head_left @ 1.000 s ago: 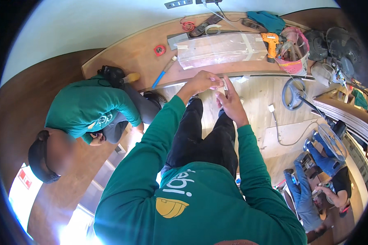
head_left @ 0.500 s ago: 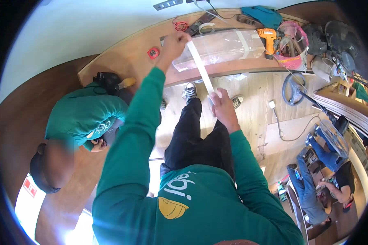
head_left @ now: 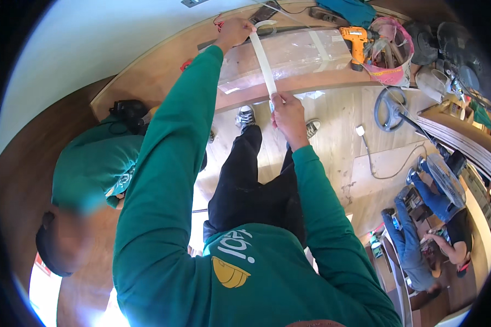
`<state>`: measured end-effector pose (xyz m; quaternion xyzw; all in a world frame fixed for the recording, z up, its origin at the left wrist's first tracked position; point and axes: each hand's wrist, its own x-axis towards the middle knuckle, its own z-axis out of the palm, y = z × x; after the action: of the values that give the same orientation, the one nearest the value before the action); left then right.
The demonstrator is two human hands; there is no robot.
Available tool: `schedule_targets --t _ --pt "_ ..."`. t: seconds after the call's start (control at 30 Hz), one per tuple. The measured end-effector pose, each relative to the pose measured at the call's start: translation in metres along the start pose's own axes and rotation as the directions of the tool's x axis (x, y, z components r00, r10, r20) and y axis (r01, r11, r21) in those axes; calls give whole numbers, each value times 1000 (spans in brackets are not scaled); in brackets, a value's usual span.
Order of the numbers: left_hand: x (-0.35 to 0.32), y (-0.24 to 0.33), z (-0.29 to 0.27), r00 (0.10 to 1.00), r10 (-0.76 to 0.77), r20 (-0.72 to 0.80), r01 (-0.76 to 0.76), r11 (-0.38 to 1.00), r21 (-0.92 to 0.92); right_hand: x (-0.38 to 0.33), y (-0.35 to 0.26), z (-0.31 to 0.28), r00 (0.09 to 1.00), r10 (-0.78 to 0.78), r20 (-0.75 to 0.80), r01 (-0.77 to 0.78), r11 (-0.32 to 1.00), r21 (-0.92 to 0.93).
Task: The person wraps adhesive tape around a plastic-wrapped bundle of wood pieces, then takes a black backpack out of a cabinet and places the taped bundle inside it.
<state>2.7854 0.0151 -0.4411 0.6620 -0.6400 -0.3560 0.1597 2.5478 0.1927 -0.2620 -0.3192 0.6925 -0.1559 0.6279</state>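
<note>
My left hand (head_left: 233, 31) is stretched far forward over the wooden shelf (head_left: 163, 71) and holds a roll of whitish tape (head_left: 265, 24). A long strip of tape (head_left: 264, 62) runs from the roll back to my right hand (head_left: 287, 111), which pinches its near end above the shelf's front edge. The strip crosses a clear plastic-wrapped panel (head_left: 294, 52) that lies on the shelf. Both my arms are in green sleeves.
An orange cordless drill (head_left: 357, 43) and a pink bucket of tools (head_left: 391, 49) stand right of the panel. A person in green (head_left: 93, 174) crouches at my left. Another person in jeans (head_left: 420, 240) sits at the lower right. A cable (head_left: 373, 158) lies on the wooden floor.
My hands were together near the shelf edge. My left hand has since reached forward with the roll, and the tape strip has drawn out long between my two hands.
</note>
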Motion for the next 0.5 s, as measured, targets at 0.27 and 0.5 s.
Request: schedule_targets --t 0.27,0.5 --pt "9 -7 24 975 -206 79 209 977 -29 10 8 6 999 2 -40 -1 1000 23" --pt "8 -24 30 988 -152 18 153 983 -106 13 6 5 999 -36 -20 36 999 -36"
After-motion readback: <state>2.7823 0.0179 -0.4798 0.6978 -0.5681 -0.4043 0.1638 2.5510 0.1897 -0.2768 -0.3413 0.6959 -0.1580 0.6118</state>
